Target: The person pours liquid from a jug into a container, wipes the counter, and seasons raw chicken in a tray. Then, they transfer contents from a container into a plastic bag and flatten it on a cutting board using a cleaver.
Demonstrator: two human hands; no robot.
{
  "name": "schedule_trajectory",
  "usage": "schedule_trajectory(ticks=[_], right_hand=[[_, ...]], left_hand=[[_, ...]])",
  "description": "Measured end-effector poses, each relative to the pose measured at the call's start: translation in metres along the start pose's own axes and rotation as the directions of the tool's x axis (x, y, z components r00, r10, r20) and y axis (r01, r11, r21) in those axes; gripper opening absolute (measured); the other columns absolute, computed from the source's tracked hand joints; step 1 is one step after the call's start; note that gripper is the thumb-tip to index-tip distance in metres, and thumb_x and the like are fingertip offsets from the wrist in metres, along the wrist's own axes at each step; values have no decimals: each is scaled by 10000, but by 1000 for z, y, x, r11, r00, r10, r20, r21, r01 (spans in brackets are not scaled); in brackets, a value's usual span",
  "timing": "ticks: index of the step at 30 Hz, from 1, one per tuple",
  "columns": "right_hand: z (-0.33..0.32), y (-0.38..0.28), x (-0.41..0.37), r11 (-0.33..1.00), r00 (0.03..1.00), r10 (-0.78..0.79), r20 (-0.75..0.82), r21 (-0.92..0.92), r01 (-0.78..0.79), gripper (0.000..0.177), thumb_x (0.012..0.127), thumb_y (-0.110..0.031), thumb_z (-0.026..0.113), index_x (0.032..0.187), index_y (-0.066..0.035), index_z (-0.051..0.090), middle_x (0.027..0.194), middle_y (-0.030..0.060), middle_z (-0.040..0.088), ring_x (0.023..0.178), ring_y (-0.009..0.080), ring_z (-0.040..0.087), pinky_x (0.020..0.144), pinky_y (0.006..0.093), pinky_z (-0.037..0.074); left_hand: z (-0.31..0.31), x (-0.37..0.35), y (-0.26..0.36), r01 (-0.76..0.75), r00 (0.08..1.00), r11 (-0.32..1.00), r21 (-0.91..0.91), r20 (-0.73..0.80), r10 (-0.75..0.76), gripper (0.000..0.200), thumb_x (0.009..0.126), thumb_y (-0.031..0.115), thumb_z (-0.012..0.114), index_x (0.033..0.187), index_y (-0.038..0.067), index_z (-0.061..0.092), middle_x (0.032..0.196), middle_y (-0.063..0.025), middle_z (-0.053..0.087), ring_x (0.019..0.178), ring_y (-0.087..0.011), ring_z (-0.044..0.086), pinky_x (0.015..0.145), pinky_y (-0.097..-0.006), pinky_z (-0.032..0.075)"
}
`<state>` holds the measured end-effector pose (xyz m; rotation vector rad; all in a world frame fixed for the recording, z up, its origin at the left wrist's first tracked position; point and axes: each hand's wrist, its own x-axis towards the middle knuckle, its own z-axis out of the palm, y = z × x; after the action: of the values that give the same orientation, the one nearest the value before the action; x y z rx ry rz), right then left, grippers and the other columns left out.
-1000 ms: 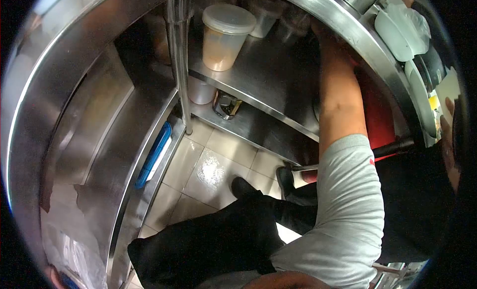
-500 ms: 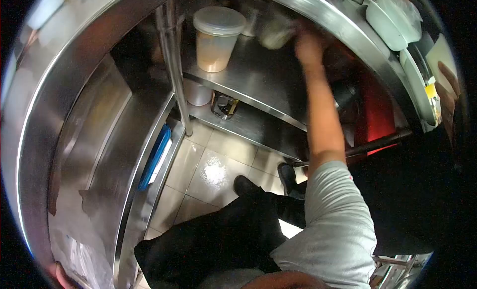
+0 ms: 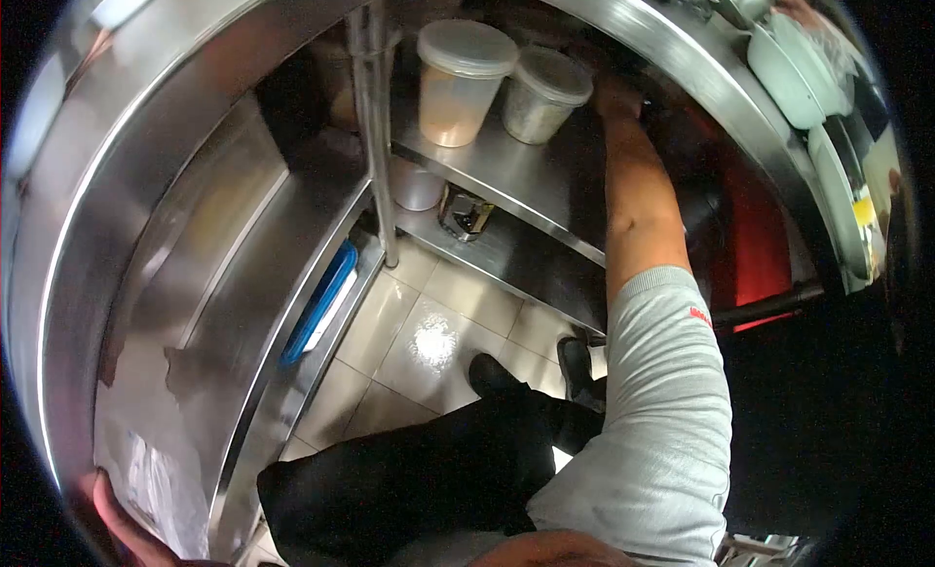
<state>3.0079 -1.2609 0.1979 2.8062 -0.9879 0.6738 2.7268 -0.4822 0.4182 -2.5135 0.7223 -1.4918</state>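
- The right hand (image 3: 616, 88) reaches deep over the upper shelf (image 3: 506, 172) under the steel counter (image 3: 88, 226), with the grey-sleeved arm stretched out along the shelf's right part.
- The small lidded tub (image 3: 543, 97) stands just to the left of that hand, toward the shelf's back edge. It is upright, round and has its lid on, so its axis runs straight up.
- The hand and tub are so close that I cannot tell whether they touch.
- The right fingers are in shadow, so I cannot tell whether they are curled or spread. Nothing shows in their grasp.
- The right hand is by far the nearer to the tub.
- The left hand (image 3: 122, 523) is well apart from it, at the counter's near left edge beside a crumpled clear plastic bag (image 3: 156, 484). Too little of this hand shows to tell how its fingers lie.
- The small tub holds something greyish and speckled, filling most of it.
- The large lidded tub (image 3: 460, 80) stands just beside the small one on its left, near the steel post (image 3: 375, 129). It holds a pale orange mass up to about two thirds.
- On the lower shelf (image 3: 526, 260), a pale container (image 3: 417, 185) and a shiny metal piece (image 3: 465, 214) sit near the post.
- White plates (image 3: 789, 70) are stacked on the counter's far right end.
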Motion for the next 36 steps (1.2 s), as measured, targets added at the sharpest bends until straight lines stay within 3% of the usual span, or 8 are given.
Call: schedule_trajectory(ticks=[1, 3, 12, 14, 16, 20, 23, 36], right_hand=[[15, 0, 2, 999, 984, 5, -177, -46, -13, 426, 1047, -309, 563, 1393, -98, 692, 1495, 258, 621, 1432, 440, 564, 1128, 609, 512], [9, -2, -20, 978, 964, -157, -215, -169, 122, 411, 1045, -309, 567, 1361, -84, 703, 1460, 251, 641, 1394, 450, 591, 1102, 602, 532], [-64, 5, -100, 994, 981, -52, -188, -102, 33, 527, 1035, -395, 634, 1472, -104, 573, 1403, 238, 656, 1205, 463, 683, 976, 555, 607], [-42, 18, -89, 996, 968, -43, -247, -89, 22, 570, 1029, -428, 660, 1497, -122, 545, 1387, 227, 660, 1147, 449, 706, 926, 537, 629], [-32, 15, -73, 579, 871, 370, 323, 653, -488, 525, 1072, -519, 570, 1340, -81, 679, 1236, 240, 730, 1000, 393, 759, 812, 539, 649], [-6, 20, -40, -22, 672, 445, 592, 758, -652, 522, 1059, -553, 617, 1395, -154, 620, 1179, 135, 706, 911, 302, 718, 673, 471, 631], [34, 44, -5, 6, 844, 241, 479, 869, -495, 469, 1080, -556, 561, 1273, -144, 674, 1010, 127, 730, 786, 298, 705, 652, 488, 623], [-39, -22, -143, -469, 645, 465, 606, 787, -401, 389, 1143, -400, 481, 1267, -43, 572, 926, 238, 676, 652, 378, 707, 537, 525, 637]], left_hand=[[1, 1, -5, -75, 997, 992, 101, -3, 75, 516, 965, 282, 870, 1297, -69, 692, 932, -141, 791, 613, -140, 726, 533, -244, 618], [-8, -12, 9, 103, 995, 967, 234, -12, -103, 627, 873, 382, 936, 1238, -89, 741, 1118, -196, 806, 989, -317, 794, 886, -383, 641], [-15, -8, -28, -100, 995, 969, 226, 45, 92, 626, 830, 386, 973, 1208, -64, 758, 1144, -185, 810, 1032, -318, 798, 919, -394, 631], [-6, -20, -67, -478, 861, 838, 262, -48, 506, 618, 836, 367, 972, 1235, -55, 758, 1151, -172, 812, 1055, -328, 795, 941, -391, 626], [-14, -15, -26, -262, 963, 928, 264, 8, 269, 615, 838, 368, 971, 1249, -38, 761, 1166, -165, 811, 1078, -337, 789, 946, -391, 624], [-8, -46, 7, 550, 831, 824, -139, 187, -523, 539, 999, -2, 744, 1518, 19, 603, 1566, -209, 595, 1414, -309, 589, 1183, -417, 498], [-7, -44, 3, 434, 892, 900, -25, 153, -426, 536, 1031, 49, 751, 1536, -1, 582, 1552, -167, 621, 1335, -225, 622, 1142, -348, 510], [-7, -16, 6, 245, 970, 969, -34, 15, -244, 410, 974, 162, 842, 1311, -44, 729, 1342, -171, 764, 1194, -335, 753, 1021, -380, 570]])
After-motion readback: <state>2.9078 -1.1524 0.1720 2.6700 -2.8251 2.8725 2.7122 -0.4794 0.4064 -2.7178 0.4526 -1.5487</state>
